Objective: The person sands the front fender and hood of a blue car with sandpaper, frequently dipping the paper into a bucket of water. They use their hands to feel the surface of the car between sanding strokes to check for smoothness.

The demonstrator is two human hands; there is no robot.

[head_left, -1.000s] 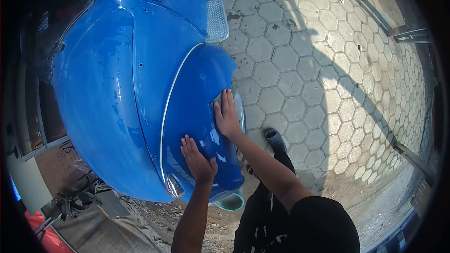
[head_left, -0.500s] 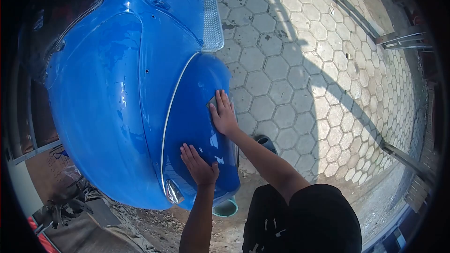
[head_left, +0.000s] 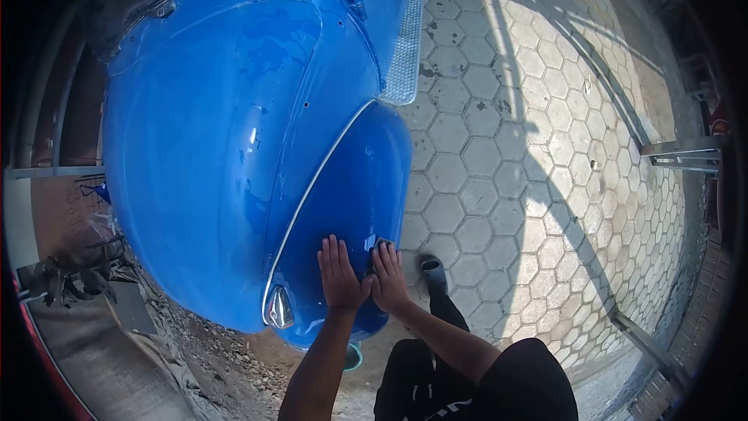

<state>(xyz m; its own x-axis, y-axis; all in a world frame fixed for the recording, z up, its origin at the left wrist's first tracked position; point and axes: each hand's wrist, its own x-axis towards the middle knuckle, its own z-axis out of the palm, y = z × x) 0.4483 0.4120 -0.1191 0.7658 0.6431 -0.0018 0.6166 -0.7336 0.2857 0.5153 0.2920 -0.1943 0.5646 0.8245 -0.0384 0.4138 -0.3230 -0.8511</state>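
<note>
A glossy blue car body (head_left: 210,132) fills the left half of the view, with a rounded blue fender (head_left: 351,187) bordered by a pale trim strip. My left hand (head_left: 341,277) lies flat on the lower fender, fingers stretched out and holding nothing. Close at its right, thumbs nearly meeting, my right hand (head_left: 388,279) presses a small greyish pad (head_left: 379,245) against the fender; most of the pad is hidden under the fingers. A chrome-edged lamp (head_left: 277,306) sits at the fender's lower left.
Hexagonal paving (head_left: 479,156) spreads on the right, partly sunlit. My foot in a dark shoe (head_left: 431,267) stands beside the fender. A teal container (head_left: 353,356) is below it. Metal rails (head_left: 647,343) run at the right, and rubble (head_left: 234,359) lies at lower left.
My right hand has slid down the fender with the pad, coming beside my left hand. The head view has shifted, and my foot now shows more fully.
</note>
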